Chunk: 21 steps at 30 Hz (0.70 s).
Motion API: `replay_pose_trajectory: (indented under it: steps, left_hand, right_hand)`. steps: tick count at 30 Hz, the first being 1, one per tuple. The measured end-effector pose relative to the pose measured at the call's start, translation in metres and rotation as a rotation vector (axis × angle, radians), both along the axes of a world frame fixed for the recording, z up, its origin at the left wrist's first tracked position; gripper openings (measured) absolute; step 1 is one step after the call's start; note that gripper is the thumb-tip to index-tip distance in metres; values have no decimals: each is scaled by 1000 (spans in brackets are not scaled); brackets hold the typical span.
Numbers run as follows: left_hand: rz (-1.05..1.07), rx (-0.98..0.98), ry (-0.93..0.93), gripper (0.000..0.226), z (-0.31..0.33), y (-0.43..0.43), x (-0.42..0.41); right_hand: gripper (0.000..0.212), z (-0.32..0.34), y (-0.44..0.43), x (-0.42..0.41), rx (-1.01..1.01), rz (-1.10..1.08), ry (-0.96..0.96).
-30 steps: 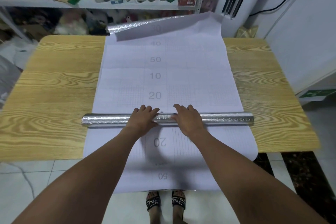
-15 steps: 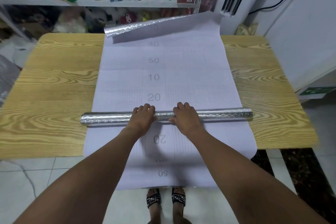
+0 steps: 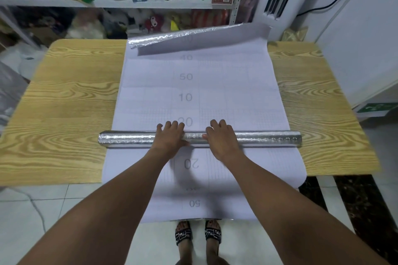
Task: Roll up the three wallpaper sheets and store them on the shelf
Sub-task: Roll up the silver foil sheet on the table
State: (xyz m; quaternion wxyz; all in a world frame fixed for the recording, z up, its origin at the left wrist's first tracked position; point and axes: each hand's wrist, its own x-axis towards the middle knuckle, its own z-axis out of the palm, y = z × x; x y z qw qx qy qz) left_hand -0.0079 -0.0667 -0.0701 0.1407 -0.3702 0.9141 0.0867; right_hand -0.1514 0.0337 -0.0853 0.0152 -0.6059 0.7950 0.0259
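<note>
— Where is the wallpaper?

— The wallpaper sheet lies backing side up down the middle of the wood-grain counter. It is pale, with a faint grid and grey numbers 40, 50, 10, 20 printed along its centre. Its near end hangs over the counter's front edge, and the numbers there read upside down.

— And the far end?

— It curls up and over at the back edge, showing a shiny, embossed silver face, just in front of the crowded shelf.

— Is there a roll?

— Yes. A silver roll lies crosswise on the sheet, near the front of the counter. Its left end sticks out past the sheet's edge over bare wood, and its right end reaches about the sheet's right edge.

— What about the hands?

— The left hand and right hand rest side by side on the middle of the roll, palms down. The fingers are spread and nearly straight, reaching over the roll towards the flat sheet beyond. They press on it rather than clasp it.
</note>
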Motion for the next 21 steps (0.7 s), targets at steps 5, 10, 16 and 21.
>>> replay_pose_trajectory:
  steps: [5, 10, 16, 21]
  left_hand:
    - [-10, 8, 20, 44, -2, 0, 1]
    - [-20, 73, 21, 38, -4, -3, 3]
    - [-30, 14, -13, 63, -7, -1, 7]
    - [-4, 20, 8, 71, -9, 3, 6]
  right_hand:
    - [62, 0, 2, -4, 143, 51, -120]
    - [46, -3, 3, -4, 71, 50, -176]
    - [37, -4, 2, -6, 34, 24, -184]
    - [34, -1, -1, -2, 83, 31, -117]
